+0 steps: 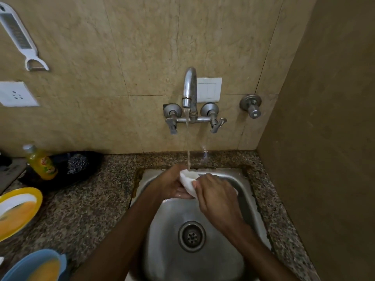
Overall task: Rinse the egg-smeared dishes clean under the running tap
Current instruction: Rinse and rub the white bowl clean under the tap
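Note:
A white dish [187,180], mostly hidden by my hands, sits under the stream from the wall tap [189,92] over the steel sink [243,191]. My left hand [172,183] grips it from the left and below. My right hand [215,194] lies over its right side with the fingers curled on it. On the counter at the left stand a yellow-rimmed plate [17,209] smeared with orange egg and a blue bowl [34,264] holding egg residue.
A yellow dish-soap bottle [41,163] and a steel scrubber [78,163] rest in a black pan [89,169] at the back left. A speckled granite counter [85,209] surrounds the sink. A brown wall [324,138] closes the right side. A grater [18,35] hangs on the tiles.

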